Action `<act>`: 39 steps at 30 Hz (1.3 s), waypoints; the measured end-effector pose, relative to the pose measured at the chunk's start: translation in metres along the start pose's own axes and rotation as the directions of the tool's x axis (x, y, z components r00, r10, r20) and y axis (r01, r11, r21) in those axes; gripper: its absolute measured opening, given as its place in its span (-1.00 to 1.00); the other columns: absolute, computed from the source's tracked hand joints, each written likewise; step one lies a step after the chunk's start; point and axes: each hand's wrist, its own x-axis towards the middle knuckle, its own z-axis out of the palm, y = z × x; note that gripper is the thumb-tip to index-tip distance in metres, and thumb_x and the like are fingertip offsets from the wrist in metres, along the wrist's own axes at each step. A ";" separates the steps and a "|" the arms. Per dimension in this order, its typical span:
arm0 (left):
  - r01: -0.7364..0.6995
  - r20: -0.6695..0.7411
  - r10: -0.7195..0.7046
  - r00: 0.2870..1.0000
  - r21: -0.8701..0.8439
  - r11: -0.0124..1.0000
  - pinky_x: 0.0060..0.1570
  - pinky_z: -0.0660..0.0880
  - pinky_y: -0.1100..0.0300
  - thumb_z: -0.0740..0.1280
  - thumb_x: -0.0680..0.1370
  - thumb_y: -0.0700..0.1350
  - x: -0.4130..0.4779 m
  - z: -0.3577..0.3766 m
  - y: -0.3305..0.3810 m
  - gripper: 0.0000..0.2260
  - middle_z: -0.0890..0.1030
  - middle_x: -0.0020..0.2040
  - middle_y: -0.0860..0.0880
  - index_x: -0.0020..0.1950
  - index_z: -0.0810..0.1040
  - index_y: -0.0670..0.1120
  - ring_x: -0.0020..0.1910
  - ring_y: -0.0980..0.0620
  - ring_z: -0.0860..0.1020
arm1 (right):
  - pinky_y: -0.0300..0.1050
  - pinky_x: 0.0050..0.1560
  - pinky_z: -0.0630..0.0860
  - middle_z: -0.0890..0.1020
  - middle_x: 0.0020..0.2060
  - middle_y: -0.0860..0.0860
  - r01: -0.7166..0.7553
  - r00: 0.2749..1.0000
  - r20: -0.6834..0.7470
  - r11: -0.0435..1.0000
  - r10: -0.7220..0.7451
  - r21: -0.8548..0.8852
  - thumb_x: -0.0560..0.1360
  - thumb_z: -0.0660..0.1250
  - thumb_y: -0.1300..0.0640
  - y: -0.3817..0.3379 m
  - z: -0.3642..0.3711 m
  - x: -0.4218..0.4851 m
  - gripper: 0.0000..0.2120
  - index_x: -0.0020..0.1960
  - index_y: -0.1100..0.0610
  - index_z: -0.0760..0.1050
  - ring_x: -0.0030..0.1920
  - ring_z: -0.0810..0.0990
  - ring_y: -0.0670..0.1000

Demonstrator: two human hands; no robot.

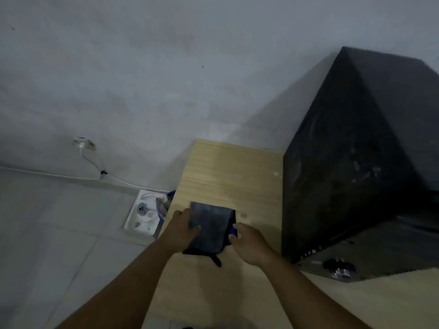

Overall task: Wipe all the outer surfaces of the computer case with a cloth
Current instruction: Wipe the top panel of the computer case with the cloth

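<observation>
Holding the cloth [211,230] beside the untouched case

Left hand [181,232] fingers curl over the folded cloth's left edge, and right hand [248,244] fingers pinch its right edge (a loose tail trails nearer). Both rest on the worktop [225,169]. Just right stands the dusty black computer case [344,186]; that tail could snag on its near-face fittings [338,268].
</observation>
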 end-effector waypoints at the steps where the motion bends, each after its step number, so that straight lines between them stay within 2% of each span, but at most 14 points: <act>1: 0.028 0.003 -0.028 1.000 -0.013 1.000 -0.02 0.41 0.10 0.34 0.61 -0.09 0.005 0.002 -0.003 -0.64 0.44 0.15 -0.15 0.33 0.36 -0.20 0.03 -0.10 0.49 | 0.00 0.26 0.45 0.51 0.30 0.17 -0.014 1.000 0.015 1.000 0.014 0.003 0.66 0.15 0.11 0.000 0.003 0.004 -0.66 0.37 0.25 0.39 0.26 0.50 0.16; 4: 0.073 0.002 -0.073 0.997 -0.013 0.997 0.16 0.44 0.04 0.35 0.60 -0.10 0.012 0.000 -0.003 -0.58 0.48 0.24 -0.19 0.38 0.33 -0.22 0.19 -0.16 0.50 | 0.08 0.13 0.48 0.57 0.13 0.26 -0.034 0.999 0.012 0.998 0.034 0.049 0.64 0.16 0.17 0.000 0.009 0.019 -0.71 0.25 0.35 0.45 0.13 0.54 0.23; 7: 0.163 -0.031 -0.168 0.985 -0.120 0.979 0.16 0.43 0.08 0.35 0.61 -0.11 0.023 0.000 0.000 -0.62 0.53 0.18 -0.16 0.34 0.35 -0.23 0.18 -0.13 0.52 | -0.09 -0.26 0.40 0.56 -0.16 0.08 -0.090 0.995 -0.024 0.987 0.094 0.130 0.61 0.22 0.13 0.000 0.011 0.042 -0.87 0.00 0.19 0.46 -0.22 0.51 0.03; 9: 0.213 -0.029 -0.221 0.975 -0.174 0.961 0.09 0.45 0.10 0.38 0.59 -0.12 0.028 0.000 0.007 -0.68 0.57 0.12 -0.17 0.26 0.42 -0.24 0.13 -0.14 0.56 | -0.19 -0.32 0.36 0.59 -0.03 0.07 -0.139 0.989 -0.022 0.976 0.144 0.165 0.61 0.26 0.04 0.001 0.012 0.056 -0.80 0.13 0.15 0.44 -0.15 0.53 0.00; 13: 0.281 -0.010 -0.286 0.958 -0.150 0.948 -0.02 0.38 0.22 0.37 0.59 -0.10 0.038 0.002 0.013 -0.74 0.58 0.02 -0.13 0.16 0.53 -0.27 0.10 -0.13 0.60 | -0.17 -0.14 0.42 0.54 0.24 0.10 -0.205 0.977 -0.011 0.955 0.212 0.216 0.56 0.37 0.01 0.000 0.016 0.072 -0.47 0.41 0.17 0.26 0.15 0.57 0.09; 16: 0.383 0.046 -0.384 0.922 -0.246 0.890 0.05 0.50 0.11 0.40 0.59 -0.07 0.038 0.000 0.017 -0.74 0.64 0.01 -0.18 0.08 0.59 -0.27 0.05 -0.14 0.61 | -0.16 -0.16 0.51 0.54 0.19 0.08 -0.219 0.974 -0.013 0.953 0.227 0.211 0.52 0.41 0.09 0.004 0.020 0.076 -0.37 0.45 0.19 0.17 0.04 0.58 0.06; 19: 0.390 0.082 -0.389 0.918 -0.377 0.840 0.10 0.57 -0.08 0.39 0.58 -0.08 0.036 -0.004 0.025 -0.75 0.67 -0.05 -0.25 -0.04 0.63 -0.29 -0.03 -0.18 0.63 | -0.18 -0.24 0.51 0.52 0.05 0.05 -0.223 0.970 -0.042 0.947 0.239 0.231 0.55 0.33 0.13 0.005 0.020 0.079 -0.50 0.38 0.20 0.20 -0.15 0.50 -0.02; 23: 0.283 0.096 -0.269 0.958 -0.454 0.845 0.01 0.54 -0.12 0.37 0.60 -0.01 0.032 -0.009 0.034 -0.67 0.63 -0.11 -0.34 -0.16 0.57 -0.28 -0.05 -0.30 0.62 | -0.19 -0.31 0.41 0.58 0.06 0.09 -0.266 0.961 -0.007 0.930 0.277 0.254 0.55 0.29 0.16 0.004 0.021 0.080 -0.71 0.23 0.18 0.37 -0.11 0.52 0.03; 26: 0.186 0.106 -0.154 0.982 -0.460 0.869 0.02 0.55 -0.15 0.33 0.56 0.17 0.024 -0.015 0.044 -0.53 0.64 -0.07 -0.30 -0.01 0.59 -0.28 -0.04 -0.25 0.63 | -0.14 -0.26 0.38 0.60 -0.17 0.09 -0.273 0.960 0.046 0.890 0.276 0.366 0.52 0.26 0.23 0.004 0.019 0.072 -0.92 -0.13 0.14 0.50 -0.19 0.53 0.04; 28: 0.143 0.100 -0.108 0.989 -0.463 0.875 -0.13 0.52 -0.03 0.27 0.49 0.30 0.018 -0.018 0.051 -0.40 0.61 -0.09 -0.33 -0.01 0.57 -0.29 -0.07 -0.29 0.61 | -0.12 -0.26 0.29 0.49 -0.33 0.06 -0.265 0.961 0.057 0.841 0.271 0.471 0.51 0.25 0.26 0.003 0.015 0.063 -0.79 -0.30 0.12 0.41 -0.28 0.45 0.02; 30: 0.111 0.051 -0.099 0.994 -0.462 0.880 -0.18 0.44 0.07 0.26 0.60 0.19 0.009 -0.023 0.062 -0.51 0.61 -0.12 -0.31 -0.02 0.56 -0.28 -0.09 -0.26 0.61 | -0.11 -0.27 0.23 0.43 -0.36 0.05 -0.280 0.952 0.056 0.778 0.302 0.563 0.52 0.23 0.25 0.000 0.008 0.052 -0.77 -0.31 0.13 0.36 -0.33 0.37 0.00; 34: 0.066 -0.070 -0.119 0.990 -0.519 0.852 -0.21 0.38 0.14 0.19 0.69 0.03 -0.004 -0.032 0.080 -0.65 0.56 -0.20 -0.20 -0.11 0.45 -0.23 -0.16 -0.12 0.58 | -0.12 -0.20 0.39 0.66 -0.07 0.14 -0.284 0.936 0.094 0.570 0.339 0.771 0.55 0.15 0.20 -0.010 -0.005 0.032 -0.76 0.01 0.22 0.58 -0.16 0.55 0.06; 36: 0.020 -0.113 -0.103 0.988 -0.576 0.817 -0.19 0.37 0.07 0.17 0.70 0.03 -0.012 -0.037 0.088 -0.65 0.44 -0.26 -0.19 -0.17 0.33 -0.19 -0.23 -0.10 0.50 | -0.09 -0.19 0.44 0.67 -0.09 0.11 -0.213 0.954 0.087 0.444 0.288 0.870 0.54 0.14 0.20 -0.014 -0.012 0.020 -0.76 -0.02 0.20 0.59 -0.11 0.58 0.10; 39: -0.003 -0.139 -0.116 0.983 -0.655 0.755 -0.03 0.49 0.00 0.14 0.70 0.06 -0.025 -0.043 0.105 -0.66 0.55 -0.14 -0.15 -0.06 0.42 -0.19 -0.09 -0.08 0.59 | -0.04 -0.06 0.51 0.71 0.02 0.12 -0.114 0.986 0.074 0.272 0.152 0.955 0.56 0.21 0.11 -0.019 -0.023 -0.004 -0.71 0.13 0.22 0.61 0.05 0.65 0.18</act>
